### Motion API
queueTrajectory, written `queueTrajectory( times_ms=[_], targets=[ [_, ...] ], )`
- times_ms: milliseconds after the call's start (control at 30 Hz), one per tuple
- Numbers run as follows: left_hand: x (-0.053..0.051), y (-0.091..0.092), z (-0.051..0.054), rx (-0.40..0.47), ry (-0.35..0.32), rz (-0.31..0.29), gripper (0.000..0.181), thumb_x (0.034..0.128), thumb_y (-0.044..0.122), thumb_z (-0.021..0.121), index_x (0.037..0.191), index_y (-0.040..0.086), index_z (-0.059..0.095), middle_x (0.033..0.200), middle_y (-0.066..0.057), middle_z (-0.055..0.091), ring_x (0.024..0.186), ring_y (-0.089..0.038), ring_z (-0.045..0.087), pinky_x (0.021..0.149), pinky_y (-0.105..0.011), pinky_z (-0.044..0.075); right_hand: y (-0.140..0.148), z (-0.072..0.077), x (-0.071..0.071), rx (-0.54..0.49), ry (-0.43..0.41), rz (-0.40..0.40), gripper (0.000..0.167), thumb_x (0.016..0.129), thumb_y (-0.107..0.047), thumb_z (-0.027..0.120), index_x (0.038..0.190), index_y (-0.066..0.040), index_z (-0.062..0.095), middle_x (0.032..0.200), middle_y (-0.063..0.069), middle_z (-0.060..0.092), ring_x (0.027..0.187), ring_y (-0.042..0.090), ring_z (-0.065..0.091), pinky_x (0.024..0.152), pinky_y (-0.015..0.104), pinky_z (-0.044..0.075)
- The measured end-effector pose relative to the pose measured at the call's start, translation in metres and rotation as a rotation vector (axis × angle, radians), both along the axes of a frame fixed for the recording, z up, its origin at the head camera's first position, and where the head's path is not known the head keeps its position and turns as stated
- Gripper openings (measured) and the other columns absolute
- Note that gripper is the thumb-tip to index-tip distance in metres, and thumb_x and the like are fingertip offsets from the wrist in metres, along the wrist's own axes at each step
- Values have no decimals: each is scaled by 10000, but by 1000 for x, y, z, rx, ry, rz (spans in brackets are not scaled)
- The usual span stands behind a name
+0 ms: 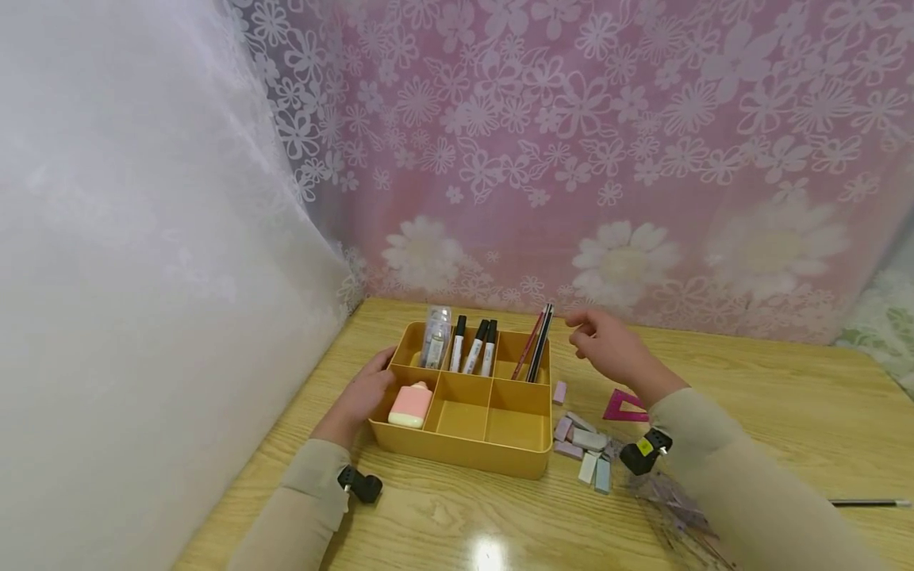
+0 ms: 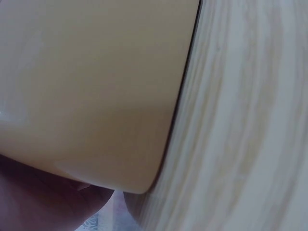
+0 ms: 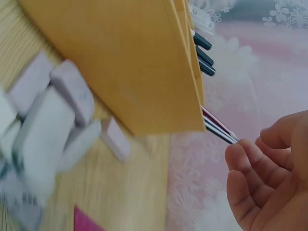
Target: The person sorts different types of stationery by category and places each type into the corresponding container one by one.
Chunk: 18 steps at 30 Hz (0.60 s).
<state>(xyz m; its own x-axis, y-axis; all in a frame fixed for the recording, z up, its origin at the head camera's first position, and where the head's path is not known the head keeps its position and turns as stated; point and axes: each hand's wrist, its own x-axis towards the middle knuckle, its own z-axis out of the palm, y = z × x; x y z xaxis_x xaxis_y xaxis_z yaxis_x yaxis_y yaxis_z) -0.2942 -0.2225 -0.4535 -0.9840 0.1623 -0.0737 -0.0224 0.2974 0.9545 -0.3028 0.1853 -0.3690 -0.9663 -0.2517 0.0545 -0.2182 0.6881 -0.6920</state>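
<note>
A yellow compartment organizer box (image 1: 464, 456) stands on the table. On its left side, my left hand (image 1: 366, 390) grips the wall with fingers over the rim; the left wrist view shows part of that hand (image 2: 53, 204) by the box corner. My right hand (image 1: 612, 349) is off the box's back right corner, fingers loosely curled, holding nothing. Close to its fingertips in the right wrist view are the ends of several pencils (image 3: 220, 129), which lean in the back right compartment. Black-capped markers (image 1: 474, 349) stand in the back middle one. A pink-and-cream bottle (image 1: 411, 404) lies in the front left compartment.
A clear plastic packet (image 1: 435, 337) sits in the back left compartment. Right of the box lie several eraser-like blocks (image 1: 589, 441), a magenta set square (image 1: 623, 405) and a purple dried-flower sprig (image 1: 671, 503). A dark pencil-like stick (image 1: 867, 503) lies far right. Curtains hang behind and left.
</note>
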Motion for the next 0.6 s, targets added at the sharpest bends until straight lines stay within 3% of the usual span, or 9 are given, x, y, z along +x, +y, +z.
queueTrajectory(
  times_ms=[100, 400, 600],
  targets=[
    [2, 1, 1, -13, -2, 9, 630, 1001, 141, 391, 1614, 111, 248, 1634, -127, 269, 1489, -319, 233, 1193, -546, 169, 14, 8, 9, 53, 22, 21, 361, 1044, -171, 493, 1368, -14, 522, 1112, 142, 649, 907, 262, 645, 756, 416, 540],
    [2, 2, 2, -30, 4, 14, 623, 994, 139, 383, 1606, 114, 270, 1625, -120, 288, 1472, -322, 262, 1189, -551, 179, 59, 20, 36, 152, 14, 58, 384, 1047, -221, 543, 1361, -2, 524, 1100, 123, 649, 876, 221, 636, 687, 380, 527],
    [3, 2, 2, -35, -2, 12, 631, 992, 135, 376, 1610, 101, 250, 1634, -134, 264, 1492, -331, 221, 1192, -553, 163, 96, 22, 59, 215, 25, 43, 404, 1049, -268, 548, 1355, -4, 532, 1101, 102, 653, 876, 202, 646, 715, 429, 541]
  ],
)
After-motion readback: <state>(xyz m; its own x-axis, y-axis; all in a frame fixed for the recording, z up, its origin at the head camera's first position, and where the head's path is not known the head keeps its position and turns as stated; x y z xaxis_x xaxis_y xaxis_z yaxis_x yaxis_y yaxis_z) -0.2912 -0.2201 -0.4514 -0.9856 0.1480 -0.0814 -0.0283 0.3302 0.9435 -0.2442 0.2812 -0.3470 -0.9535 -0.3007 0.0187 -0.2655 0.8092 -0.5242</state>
